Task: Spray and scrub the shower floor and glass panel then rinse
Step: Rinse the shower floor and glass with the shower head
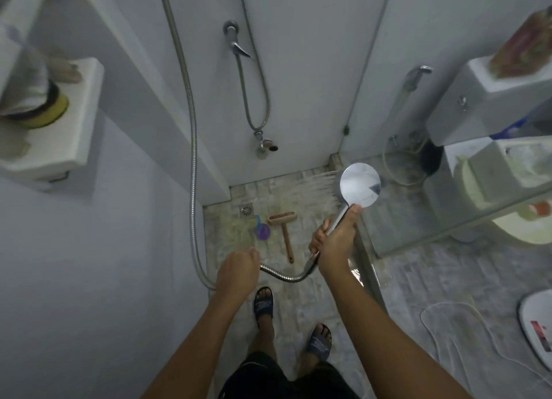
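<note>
We wrap our right hand [334, 243] round the shower head [360, 186], left hand [237, 268] curled on the hose [283, 274]; spray points away from the glass panel [397, 219].

The shower floor [286, 195] runs narrow between the left wall [119, 219] and the glass panel [418, 219] on the right. A brush [283, 231] and a purple bottle [262, 230] lie mid-floor beside the drain [246, 210]. The hose [280, 276] sags across the near part. Far-right tiles lie open below the shower head [360, 185].
</note>
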Demonstrator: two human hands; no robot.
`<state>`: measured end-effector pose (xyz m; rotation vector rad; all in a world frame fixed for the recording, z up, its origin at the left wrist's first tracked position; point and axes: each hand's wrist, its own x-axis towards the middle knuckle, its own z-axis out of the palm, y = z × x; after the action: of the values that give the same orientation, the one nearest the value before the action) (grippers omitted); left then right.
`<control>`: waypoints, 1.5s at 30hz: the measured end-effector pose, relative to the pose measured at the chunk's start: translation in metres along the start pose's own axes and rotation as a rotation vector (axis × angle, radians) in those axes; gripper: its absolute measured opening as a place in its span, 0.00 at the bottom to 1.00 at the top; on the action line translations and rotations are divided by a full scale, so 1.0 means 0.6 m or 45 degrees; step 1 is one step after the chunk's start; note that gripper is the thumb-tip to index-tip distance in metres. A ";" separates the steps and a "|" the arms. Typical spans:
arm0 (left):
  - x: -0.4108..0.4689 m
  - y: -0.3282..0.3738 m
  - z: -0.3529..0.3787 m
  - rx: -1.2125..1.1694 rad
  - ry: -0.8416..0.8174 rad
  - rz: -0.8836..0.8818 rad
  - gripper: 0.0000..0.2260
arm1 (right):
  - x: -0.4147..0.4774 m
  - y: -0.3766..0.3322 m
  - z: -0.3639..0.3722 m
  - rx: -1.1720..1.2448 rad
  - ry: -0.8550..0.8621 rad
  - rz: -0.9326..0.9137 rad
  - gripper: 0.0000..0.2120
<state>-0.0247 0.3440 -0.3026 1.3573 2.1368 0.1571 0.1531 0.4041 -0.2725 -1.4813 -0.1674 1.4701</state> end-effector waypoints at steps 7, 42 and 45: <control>0.064 -0.030 -0.039 0.027 -0.030 0.087 0.21 | 0.004 0.015 0.075 -0.038 0.086 -0.072 0.36; 0.153 -0.305 -0.276 0.060 0.104 -0.108 0.27 | -0.127 0.158 0.482 -0.574 -0.641 -0.039 0.33; 0.151 -0.298 -0.267 0.073 0.090 -0.087 0.27 | -0.125 0.156 0.486 -0.677 -0.646 -0.054 0.33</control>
<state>-0.2791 0.3708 -0.2815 1.3273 2.2592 0.1188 -0.1519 0.4604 -0.2170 -1.4558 -0.9526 1.8313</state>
